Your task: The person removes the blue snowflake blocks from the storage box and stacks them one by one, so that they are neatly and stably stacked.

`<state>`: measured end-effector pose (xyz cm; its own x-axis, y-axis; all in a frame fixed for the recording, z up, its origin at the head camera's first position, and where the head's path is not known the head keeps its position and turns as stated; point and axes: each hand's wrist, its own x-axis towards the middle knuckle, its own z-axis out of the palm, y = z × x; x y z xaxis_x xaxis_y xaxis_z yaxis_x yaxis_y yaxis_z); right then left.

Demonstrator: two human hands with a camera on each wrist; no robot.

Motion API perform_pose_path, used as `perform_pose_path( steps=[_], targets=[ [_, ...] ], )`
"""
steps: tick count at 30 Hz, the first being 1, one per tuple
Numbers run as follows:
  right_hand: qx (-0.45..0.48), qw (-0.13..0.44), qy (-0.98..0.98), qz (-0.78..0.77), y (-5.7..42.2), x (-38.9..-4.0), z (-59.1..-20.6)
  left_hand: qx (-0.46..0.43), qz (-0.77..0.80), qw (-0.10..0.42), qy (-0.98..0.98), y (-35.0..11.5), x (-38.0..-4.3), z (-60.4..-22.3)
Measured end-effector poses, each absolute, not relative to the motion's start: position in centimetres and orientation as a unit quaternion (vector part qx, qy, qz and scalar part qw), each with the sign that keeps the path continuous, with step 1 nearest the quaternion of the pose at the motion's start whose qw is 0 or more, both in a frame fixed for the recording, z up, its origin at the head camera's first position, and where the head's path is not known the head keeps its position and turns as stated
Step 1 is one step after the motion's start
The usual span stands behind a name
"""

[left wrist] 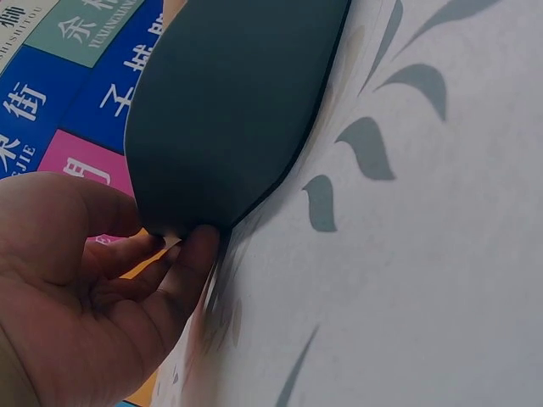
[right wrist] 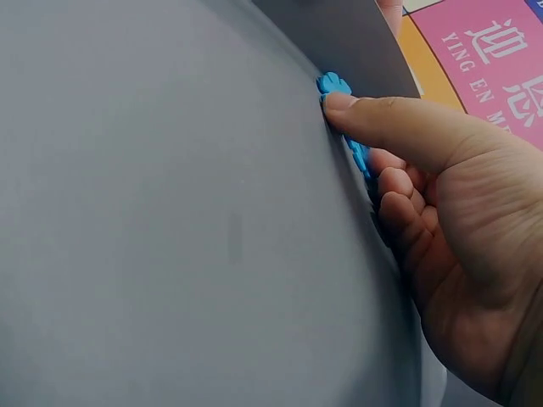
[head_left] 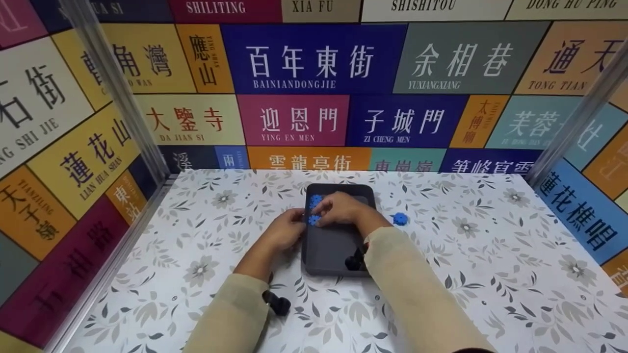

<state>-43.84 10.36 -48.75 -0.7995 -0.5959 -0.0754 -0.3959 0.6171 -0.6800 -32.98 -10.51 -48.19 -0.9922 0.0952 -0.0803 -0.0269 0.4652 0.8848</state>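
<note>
A dark grey tray (head_left: 338, 255) lies on the table with blue flower-shaped plastic pieces (head_left: 314, 200) along its left side, near the far end. My left hand (head_left: 284, 229) is at the tray's left wall. In the left wrist view, the thumb and curled fingers of that hand (left wrist: 110, 280) hold the tray wall (left wrist: 229, 110) near its lower edge. Inside the tray is my right hand (head_left: 341, 208), its thumb and fingers on a blue piece. The right wrist view has the thumb pressing a blue flower-shaped piece (right wrist: 334, 83), other fingers curled beneath.
Another blue piece (head_left: 400, 218) lies on the table just right of the tray. The tabletop (head_left: 221, 220) has a leaf-and-flower pattern. Behind it and at the sides stand walls of coloured name panels (head_left: 314, 59), with clear upright edges (head_left: 122, 93) at the corners.
</note>
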Motion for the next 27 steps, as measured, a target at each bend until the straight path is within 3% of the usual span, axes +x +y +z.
perform_pose_path(
  steps=[15, 27],
  targets=[
    [-0.221, 0.115, 0.851, -0.462, 10.47, -43.51, -48.82, 0.017, 0.508, 0.059, 0.859, -10.5, -33.11, -48.2],
    [-0.176, 0.042, 0.856, -0.485, 10.88, -44.13, -48.87, 0.015, 0.511, 0.061, 0.857, -10.54, -32.87, -47.89]
  ],
)
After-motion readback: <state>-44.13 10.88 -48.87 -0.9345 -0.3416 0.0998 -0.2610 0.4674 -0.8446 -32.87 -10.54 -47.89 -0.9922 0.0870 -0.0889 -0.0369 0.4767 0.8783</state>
